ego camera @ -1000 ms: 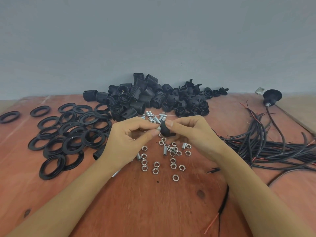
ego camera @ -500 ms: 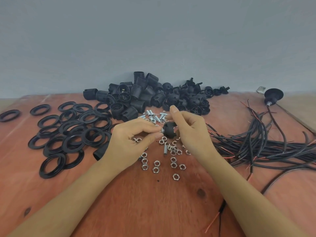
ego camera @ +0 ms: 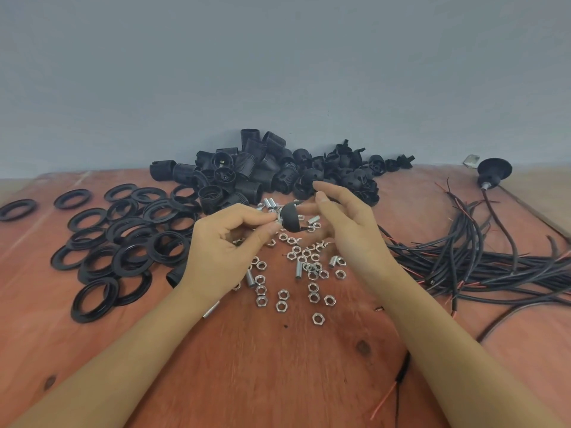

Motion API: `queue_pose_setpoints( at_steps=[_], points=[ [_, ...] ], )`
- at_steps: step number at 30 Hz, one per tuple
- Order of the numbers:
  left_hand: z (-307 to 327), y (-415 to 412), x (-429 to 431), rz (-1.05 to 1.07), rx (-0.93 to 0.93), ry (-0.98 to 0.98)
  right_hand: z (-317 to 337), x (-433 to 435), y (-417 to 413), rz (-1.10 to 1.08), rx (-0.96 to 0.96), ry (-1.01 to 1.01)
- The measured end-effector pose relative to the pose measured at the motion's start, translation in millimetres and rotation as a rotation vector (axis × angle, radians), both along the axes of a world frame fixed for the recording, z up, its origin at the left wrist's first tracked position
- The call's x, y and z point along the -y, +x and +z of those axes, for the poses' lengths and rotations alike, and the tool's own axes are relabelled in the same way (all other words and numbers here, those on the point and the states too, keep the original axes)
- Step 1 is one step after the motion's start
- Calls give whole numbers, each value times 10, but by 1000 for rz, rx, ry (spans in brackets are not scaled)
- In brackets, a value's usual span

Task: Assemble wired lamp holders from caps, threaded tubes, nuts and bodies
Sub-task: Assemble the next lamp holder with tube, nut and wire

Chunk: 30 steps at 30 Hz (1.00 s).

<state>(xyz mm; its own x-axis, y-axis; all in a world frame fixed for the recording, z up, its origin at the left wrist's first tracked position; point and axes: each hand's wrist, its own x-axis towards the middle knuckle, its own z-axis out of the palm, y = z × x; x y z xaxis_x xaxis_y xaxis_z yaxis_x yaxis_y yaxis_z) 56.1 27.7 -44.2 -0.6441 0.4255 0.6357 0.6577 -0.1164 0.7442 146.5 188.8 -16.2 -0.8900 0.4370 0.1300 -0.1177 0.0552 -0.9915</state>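
1. The task's thing is a small black cap (ego camera: 292, 220), round like a dome and matt. It is held in the air above the table (ego camera: 278, 381), between my two hands and just in front of the heap of black bodies (ego camera: 247, 180).
2. A small shiny metal piece (ego camera: 279, 218) sits at the left end of the cap. I cannot tell if it is a tube or a nut.
3. My left hand (ego camera: 225, 248) pinches this metal piece between thumb and forefinger, and the other fingers are curled in.
4. My right hand (ego camera: 352, 233) is loose, with thumb and forefinger lifted off the cap and the fingers almost straight. One finger reaches toward the far side of the cap. Whether it touches, I cannot tell.
5. Under the hands lie many silver nuts (ego camera: 317, 318) and some short tubes (ego camera: 298, 268), spread on the red-brown wood.
6. Flat black rings (ego camera: 76, 301) lie in a heap to the left, and a bundle of black wires (ego camera: 482, 261) lies to the right.
7. Half a second ago my right thumb and fingers were closed around the cap. Now they have let go, and the cap has moved a little to the left and away from me.
8. My left hand keeps the same pinch as before.
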Motion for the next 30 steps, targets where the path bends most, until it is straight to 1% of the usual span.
queue_pose_setpoints(
  at_steps=[2, 4, 6, 10, 13, 15, 17, 19, 21, 23, 26, 27, 29, 30],
  points=[
    [3, -8, -1, 1, 5, 4, -8, -8, 11, 28, -4, -2],
    [7, -23, 0, -1, 22, 17, -25, -26, 17, -10, 7, 40],
    [4, -28, 2, 0, 26, 18, -24, -32, 15, -32, 3, 16],
    [-3, -33, 3, -9, 30, 23, 8, -6, 6, 75, -7, -71],
    [4, -53, 15, -15, 9, 28, -23, -17, 13, 15, -26, -4],
    [2, -56, 16, -17, 8, 26, -15, -28, 18, -16, -51, -35],
    [0, -53, 11, -20, 9, 25, -1, -33, 22, 61, -61, -50],
    [2, -49, 8, -21, -7, 21, -16, -19, 23, 175, -78, 3],
    [8, -39, 7, -18, -14, 19, -55, -7, 11, 195, -105, 74],
    [15, -17, 1, -24, -13, 16, -63, 0, 14, 96, -66, 173],
    [25, 22, -17, -31, -74, -13, -50, -82, 9, -17, 0, 230],
    [26, 22, -16, -25, -92, -23, -25, -137, 12, -76, 1, 290],
    [25, 13, -6, -3, -136, -39, 6, -330, 24, -279, 26, 531],
    [23, 9, -3, 8, -164, -45, 20, -451, 37, -387, 75, 661]
  ],
)
